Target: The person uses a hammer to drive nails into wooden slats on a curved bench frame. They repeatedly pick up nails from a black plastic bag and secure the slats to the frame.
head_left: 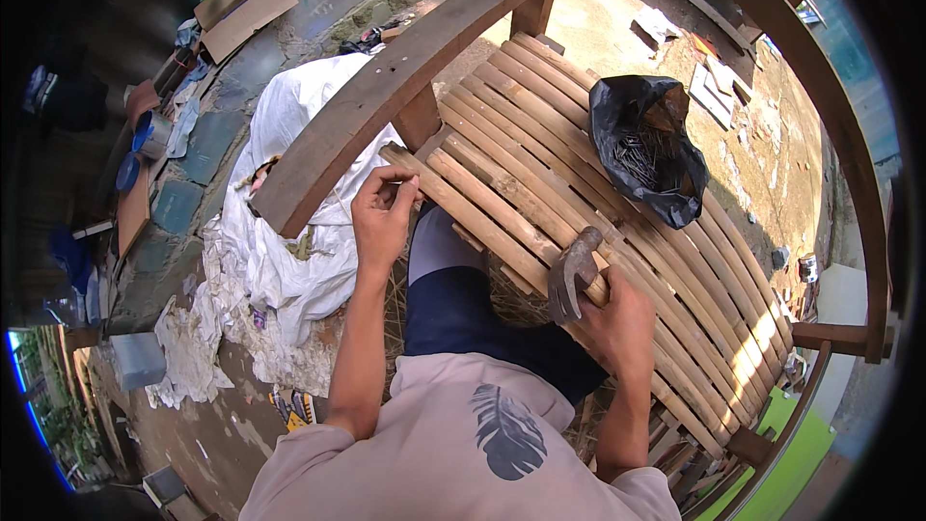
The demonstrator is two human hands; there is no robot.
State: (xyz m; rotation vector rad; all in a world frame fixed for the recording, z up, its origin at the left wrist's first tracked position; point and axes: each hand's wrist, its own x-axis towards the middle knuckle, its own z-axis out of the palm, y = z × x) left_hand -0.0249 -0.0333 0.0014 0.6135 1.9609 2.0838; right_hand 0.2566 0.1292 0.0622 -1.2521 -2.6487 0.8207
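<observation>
My right hand [622, 318] is wrapped round the wooden handle of a claw hammer [573, 275]. Its dark metal head rests on or just above the slats near the seat's front edge. My left hand [382, 217] is closed in a pinch at the left end of the front bamboo slat [473, 195]; what is between the fingertips is too small to make out. The slats lie side by side across a wooden bench frame [405, 68]. On them, toward the back, stands an open black plastic bag [666, 198] with many loose nails [637, 156] inside.
The frame's curved armrests rise at the left and right [849, 125] of the slats. White sacking [289, 135] lies crumpled left of the bench, beside a low block wall [214, 140]. Scraps of board [712, 95] litter the sunlit ground behind. A yellow and dark object [292, 408] lies on the floor.
</observation>
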